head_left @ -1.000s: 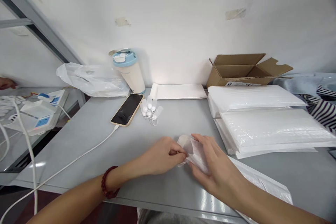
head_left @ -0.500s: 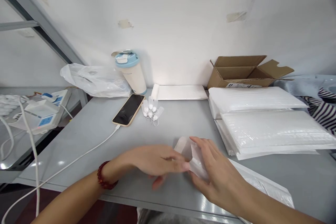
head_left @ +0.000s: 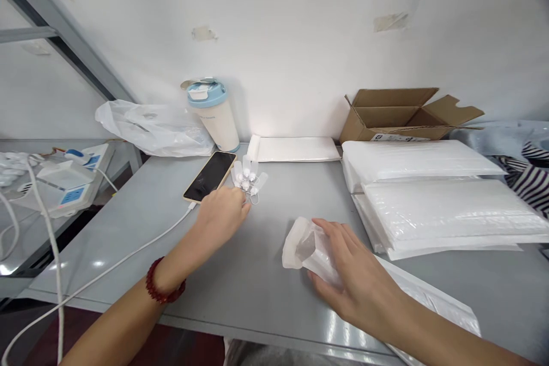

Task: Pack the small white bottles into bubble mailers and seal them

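Single head-worn view, facing forward and down; grey table [head_left: 274, 197] close below, white wall [head_left: 300, 57] beyond.

Translucent plastic pouch [head_left: 321, 257]; smooth table [head_left: 257, 291] (metal, perhaps).

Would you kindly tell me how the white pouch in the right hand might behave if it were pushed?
The white pouch would probably give and crumple rather than stay stiff, as its mouth gapes and its walls look thin. It is likely light for its size, being sheet-like. It may slide somewhat in the right hand, given its smooth-looking surface.
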The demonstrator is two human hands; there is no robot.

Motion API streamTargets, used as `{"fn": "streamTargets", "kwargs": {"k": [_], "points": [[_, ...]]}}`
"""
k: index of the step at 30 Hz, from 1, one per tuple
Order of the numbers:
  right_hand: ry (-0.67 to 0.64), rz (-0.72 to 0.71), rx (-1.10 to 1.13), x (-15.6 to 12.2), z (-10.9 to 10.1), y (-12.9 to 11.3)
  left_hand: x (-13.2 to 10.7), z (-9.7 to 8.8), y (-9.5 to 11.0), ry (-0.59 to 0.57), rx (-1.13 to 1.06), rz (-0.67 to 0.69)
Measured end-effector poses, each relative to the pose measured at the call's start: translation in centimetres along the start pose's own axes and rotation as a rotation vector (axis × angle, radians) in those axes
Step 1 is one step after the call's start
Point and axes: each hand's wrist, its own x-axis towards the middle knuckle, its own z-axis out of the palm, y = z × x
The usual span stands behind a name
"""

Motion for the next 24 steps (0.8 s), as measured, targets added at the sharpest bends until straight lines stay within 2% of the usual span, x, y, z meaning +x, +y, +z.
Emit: {"fn": "streamTargets", "kwargs": {"k": [5, 12, 15, 17, 20, 22, 24], "points": [[-0.012, -0.005, 0.004, -0.1, -0.1, 0.0, 0.2, 0.5, 1.0, -0.01, 0.04, 0.002], [-0.027, 0.001, 0.009, -0.2, -0.1, -0.1, 0.5, 1.2, 1.3, 0.025, 0.031, 0.012], [-0.044, -0.007, -0.032, -0.2, -0.3, 0.0, 0.3, 1.2, 1.5, 0.057, -0.095, 0.033], [-0.061, -0.011, -0.07, -0.3, -0.5, 0.0, 0.0, 0.7, 1.4, 0.073, -0.269, 0.057], [-0.113, 0.014, -0.082, -0.3, -0.8, 0.1, -0.7, -0.9, 0.4, -0.034, -0.61, 0.087], [-0.134, 0.036, -0.063, -0.3, -0.9, 0.1, -1.0, -2.3, -0.7, -0.177, -0.783, 0.103], [-0.137, 0.045, -0.043, -0.2, -0.9, 0.2, -1.0, -3.3, -1.8, -0.331, -0.849, 0.152]]}}
